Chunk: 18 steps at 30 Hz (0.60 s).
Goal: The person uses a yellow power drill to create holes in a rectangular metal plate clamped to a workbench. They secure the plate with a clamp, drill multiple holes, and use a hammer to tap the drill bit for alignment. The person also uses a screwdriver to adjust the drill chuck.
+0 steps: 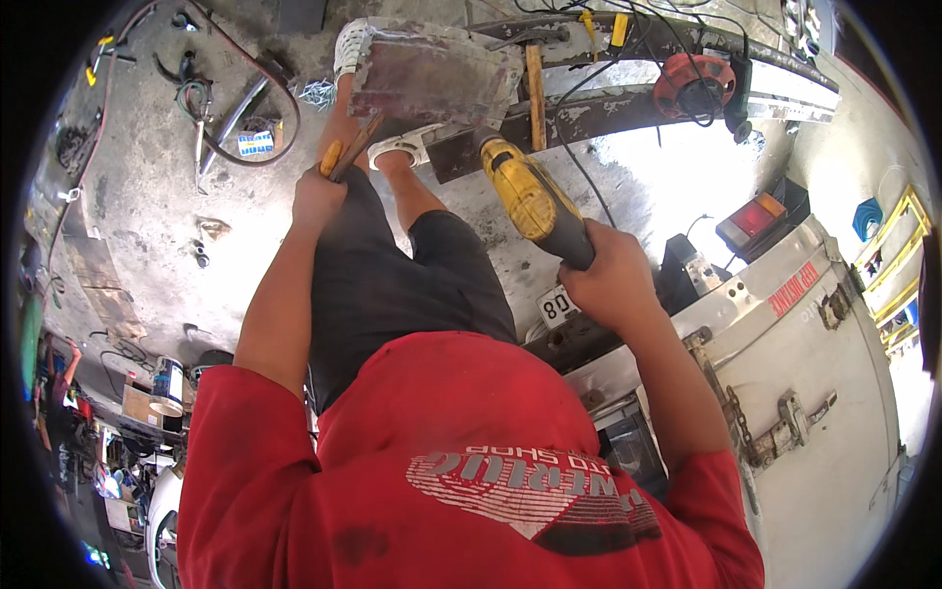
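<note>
Concrete floor (147,216) under possibly rusty steel plate (432,74).

Both arms reached forward, bent a little at the elbows. The left hand (316,196) was fisted. The right hand (610,280) was clenched too.

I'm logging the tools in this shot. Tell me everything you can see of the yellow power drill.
The yellow power drill has a glossy yellow plastic body that darkens to a black grip at the rear. The right hand is wrapped around that grip. The drill lies at a slant, nose pointing up and to the left in the picture, its front end meeting the rusty metal piece by the person's white shoes. The bit itself is hidden. A thin dark cable runs close by, though whether it is the drill's cannot be told.
</note>
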Motion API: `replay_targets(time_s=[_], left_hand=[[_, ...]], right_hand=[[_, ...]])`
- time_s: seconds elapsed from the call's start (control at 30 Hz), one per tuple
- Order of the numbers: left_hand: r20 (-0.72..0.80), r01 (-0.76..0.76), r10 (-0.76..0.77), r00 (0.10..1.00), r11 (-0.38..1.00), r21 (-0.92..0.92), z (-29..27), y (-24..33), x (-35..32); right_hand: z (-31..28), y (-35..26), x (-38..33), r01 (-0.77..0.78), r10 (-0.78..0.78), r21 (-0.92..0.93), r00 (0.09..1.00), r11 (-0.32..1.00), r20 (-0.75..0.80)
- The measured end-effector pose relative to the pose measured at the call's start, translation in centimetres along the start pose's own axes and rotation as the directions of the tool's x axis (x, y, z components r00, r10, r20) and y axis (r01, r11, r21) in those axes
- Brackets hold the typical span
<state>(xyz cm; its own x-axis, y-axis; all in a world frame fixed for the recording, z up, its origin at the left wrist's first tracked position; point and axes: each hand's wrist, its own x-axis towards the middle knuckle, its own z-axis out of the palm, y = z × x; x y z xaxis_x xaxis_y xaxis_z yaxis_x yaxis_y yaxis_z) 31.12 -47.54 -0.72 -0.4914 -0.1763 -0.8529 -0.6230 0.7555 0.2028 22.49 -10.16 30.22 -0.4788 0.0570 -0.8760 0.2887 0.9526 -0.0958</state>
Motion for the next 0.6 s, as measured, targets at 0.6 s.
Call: replay_targets(time_s=[0.6], left_hand=[[0.032, -0.052, 0.053, 0.998, 0.998, -0.023, -0.5, 1.3, 0.8]], right_hand=[[1.7, 1.7, -3.1, 0.087, -0.059, 0.239, 0.991, 0.967, -0.121]])
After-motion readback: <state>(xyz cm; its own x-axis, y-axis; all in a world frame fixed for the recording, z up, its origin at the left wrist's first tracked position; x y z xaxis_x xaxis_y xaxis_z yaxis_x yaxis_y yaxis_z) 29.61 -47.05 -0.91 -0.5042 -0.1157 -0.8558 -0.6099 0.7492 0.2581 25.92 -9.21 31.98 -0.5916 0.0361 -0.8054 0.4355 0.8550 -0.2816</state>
